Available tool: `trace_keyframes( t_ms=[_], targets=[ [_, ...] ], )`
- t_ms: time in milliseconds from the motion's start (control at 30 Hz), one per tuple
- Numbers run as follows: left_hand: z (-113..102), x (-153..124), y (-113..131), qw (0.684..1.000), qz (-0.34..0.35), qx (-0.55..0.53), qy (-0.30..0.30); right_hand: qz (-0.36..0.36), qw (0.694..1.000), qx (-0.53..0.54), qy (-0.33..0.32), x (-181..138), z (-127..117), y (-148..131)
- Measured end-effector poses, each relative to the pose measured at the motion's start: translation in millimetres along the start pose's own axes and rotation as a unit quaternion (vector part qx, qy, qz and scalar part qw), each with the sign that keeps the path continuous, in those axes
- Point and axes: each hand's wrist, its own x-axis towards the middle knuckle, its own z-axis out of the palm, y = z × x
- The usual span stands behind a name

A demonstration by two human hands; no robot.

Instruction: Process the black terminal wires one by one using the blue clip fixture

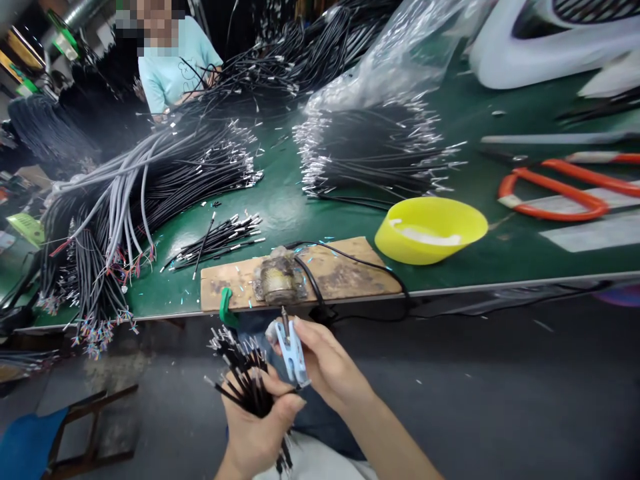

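Observation:
My left hand [257,423] is closed around a bundle of short black cables [250,377] with bare, silvery ends fanning upward. Beside it, my right hand [327,363] pinches a light blue clothespin [291,353] just below a small motor [279,281]. The motor's thin metal shaft [285,317] points down toward the clothespin's upper end; whether the jaws touch it I cannot tell. One cable from the left hand reaches to the clothespin's lower end. The motor sits on a wooden board [350,270] at the table edge.
A green clamp [227,307] grips the board's left end. On the green table [280,193] lie short cables [220,240], long cable bundles [185,163], a cable stack [370,150], a yellow bowl [430,230] and orange-handled scissors [555,193]. A person [175,67] sits across the table.

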Motion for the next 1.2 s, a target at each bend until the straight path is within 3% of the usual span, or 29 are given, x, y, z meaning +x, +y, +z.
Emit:
trace_keyframes(
  t_ms=[167,267,367,567,733,967,1200],
  targets=[
    [-0.9,-2.3,-3.0,0.999,-0.023,-0.017,0.015,0.049,0.997,0.064,-0.009,1.1,-5.1,9.8],
    [-3.8,-4.5,-4.4,0.999,-0.026,-0.023,0.019,0.037,0.997,0.065,0.035,-0.5,-8.3,13.0],
    [-6.9,-6.2,-5.2,0.999,-0.035,-0.026,0.02,0.002,0.997,0.021,0.068,-7.3,-13.0,15.8],
    [-10.4,-11.8,-14.1,0.993,-0.098,-0.059,-0.015,-0.062,0.987,-0.149,0.018,-30.2,-24.7,24.4],
    [-8.5,-23.1,-27.7,0.979,-0.179,-0.088,-0.036,-0.12,0.969,-0.213,-0.026,-41.9,-17.3,25.7],
    [-9.2,-25.9,-24.0,0.971,-0.21,-0.112,-0.029,-0.301,0.897,-0.321,0.036,-45.4,-6.1,22.5],
    [-10.7,-23.9,-25.2,0.971,-0.212,-0.112,-0.019,-0.242,0.937,-0.24,0.071,-44.7,-20.0,17.3]
  ],
)
